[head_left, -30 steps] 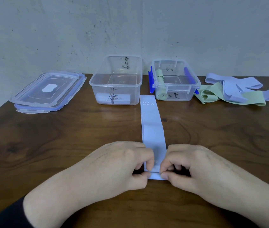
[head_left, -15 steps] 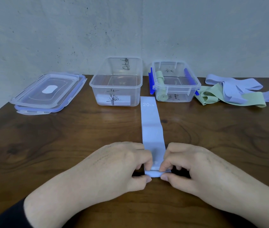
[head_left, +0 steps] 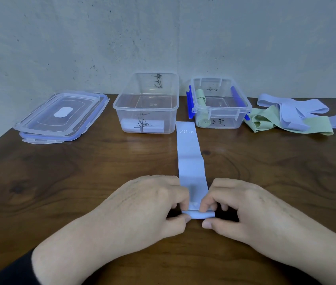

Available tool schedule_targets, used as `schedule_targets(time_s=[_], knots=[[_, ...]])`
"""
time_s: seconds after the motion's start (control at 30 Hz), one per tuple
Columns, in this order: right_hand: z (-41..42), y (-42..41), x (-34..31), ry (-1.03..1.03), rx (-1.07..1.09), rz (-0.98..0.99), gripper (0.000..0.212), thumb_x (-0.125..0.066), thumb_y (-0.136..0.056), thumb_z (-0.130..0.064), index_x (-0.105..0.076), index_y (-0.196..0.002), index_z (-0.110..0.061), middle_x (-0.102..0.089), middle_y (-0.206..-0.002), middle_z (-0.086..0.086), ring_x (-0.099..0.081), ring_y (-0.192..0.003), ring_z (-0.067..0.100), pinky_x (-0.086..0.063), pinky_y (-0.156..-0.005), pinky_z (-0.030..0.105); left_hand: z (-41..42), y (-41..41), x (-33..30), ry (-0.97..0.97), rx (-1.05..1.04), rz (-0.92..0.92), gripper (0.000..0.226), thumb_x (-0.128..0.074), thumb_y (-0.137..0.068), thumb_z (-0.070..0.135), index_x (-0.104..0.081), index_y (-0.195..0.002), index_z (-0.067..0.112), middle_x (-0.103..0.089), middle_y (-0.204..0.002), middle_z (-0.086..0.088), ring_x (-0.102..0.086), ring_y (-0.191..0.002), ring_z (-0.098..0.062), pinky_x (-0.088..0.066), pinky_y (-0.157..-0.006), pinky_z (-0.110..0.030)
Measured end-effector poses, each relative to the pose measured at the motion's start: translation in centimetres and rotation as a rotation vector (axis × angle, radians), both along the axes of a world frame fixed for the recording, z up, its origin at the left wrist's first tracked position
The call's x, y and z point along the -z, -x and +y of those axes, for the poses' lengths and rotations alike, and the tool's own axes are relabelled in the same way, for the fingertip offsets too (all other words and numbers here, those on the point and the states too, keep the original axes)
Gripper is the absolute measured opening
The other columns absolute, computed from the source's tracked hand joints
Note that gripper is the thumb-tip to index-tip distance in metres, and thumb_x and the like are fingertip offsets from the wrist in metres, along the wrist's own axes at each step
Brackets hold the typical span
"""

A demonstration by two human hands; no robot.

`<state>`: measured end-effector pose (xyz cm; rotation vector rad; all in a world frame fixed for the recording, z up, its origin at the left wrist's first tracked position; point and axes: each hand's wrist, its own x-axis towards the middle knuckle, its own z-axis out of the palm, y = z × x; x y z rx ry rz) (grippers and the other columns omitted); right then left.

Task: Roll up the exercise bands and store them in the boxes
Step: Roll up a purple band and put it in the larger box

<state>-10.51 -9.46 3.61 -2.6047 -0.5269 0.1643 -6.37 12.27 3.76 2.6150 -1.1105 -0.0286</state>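
Pinching rolled near end of lilac band (head_left: 190, 161): left hand (head_left: 150, 204) and right hand (head_left: 243, 206), fingers curled on roll. Lying flat on wooden table (head_left: 60, 182), far end between two clear boxes (head_left: 146, 103).

Left hand (head_left: 152, 204) and right hand (head_left: 243, 210) pinch the rolled near end of a lavender 20 LB band (head_left: 189, 159) lying flat on the wooden bench (head_left: 80, 171), pointing toward two clear boxes.

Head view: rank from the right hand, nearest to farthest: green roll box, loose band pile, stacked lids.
From the right hand:
1. Green roll box, straight ahead at the back.
2. Loose band pile, back right, slightly farther.
3. Stacked lids, far back left.
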Motion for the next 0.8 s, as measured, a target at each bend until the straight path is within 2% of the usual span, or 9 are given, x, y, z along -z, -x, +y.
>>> schedule_targets(time_s=[0.17, 0.3, 0.4, 0.5, 0.8], knots=[[0.01, -0.01, 0.21, -0.008, 0.007, -0.039, 0.004, -0.064, -0.089, -0.045, -0.063, -0.091, -0.042, -0.052, -0.098, -0.019, -0.049, -0.098, 0.001, -0.039, -0.076, 0.011, -0.19, 0.08, -0.54, -0.002, -0.007, 0.012, 0.021, -0.052, -0.087, 0.055, -0.051, -0.102, 0.039, -0.05, -0.093, 0.016, -0.048, -0.086, -0.004, -0.038, -0.067, -0.012], [0.1, 0.04, 0.12, -0.011, -0.013, -0.044, 0.006, -0.062, -0.092, -0.044, -0.065, -0.092, -0.039, -0.052, -0.099, -0.017, -0.049, -0.098, 0.0, -0.04, -0.077, 0.011, -0.28, -0.03, -0.5, -0.031, 0.0, 0.037, 0.022, -0.056, -0.087, 0.054, -0.049, -0.099, 0.038, -0.049, -0.095, 0.017, -0.046, -0.089, -0.004, -0.036, -0.069, -0.011], [0.08, -0.02, 0.11, -0.024, -0.006, -0.044, 0.004, -0.064, -0.09, -0.043, -0.062, -0.087, -0.042, -0.053, -0.094, -0.019, -0.05, -0.093, 0.0, -0.038, -0.073, 0.01, -0.23, -0.13, -0.39, -0.046, 0.004, 0.032, 0.018, -0.053, -0.089, 0.054, -0.05, -0.096, 0.037, -0.049, -0.095, 0.016, -0.045, -0.09, -0.003, -0.038, -0.072, -0.013], [-0.02, -0.02, 0.09, -0.049, 0.018, -0.049, 0.015, -0.067, -0.088, -0.042, -0.054, -0.083, -0.047, -0.054, -0.09, -0.02, -0.052, -0.091, 0.003, -0.038, -0.07, 0.009, -0.16, -0.1, -0.41, -0.034, -0.001, 0.04, 0.016, -0.052, -0.09, 0.053, -0.052, -0.095, 0.038, -0.05, -0.096, 0.017, -0.046, -0.091, -0.003, -0.041, -0.074, -0.016], [0.07, -0.24, 0.02, -0.02, 0.027, -0.02, 0.015, -0.07, -0.085, -0.043, -0.055, -0.084, -0.046, -0.054, -0.098, -0.018, -0.048, -0.099, 0.003, -0.038, -0.079, 0.01, -0.16, -0.13, -0.51, -0.028, -0.036, 0.021, 0.021, -0.049, -0.091, 0.054, -0.057, -0.102, 0.038, -0.05, -0.103, 0.017, -0.047, -0.095, -0.003, -0.043, -0.08, -0.02]])
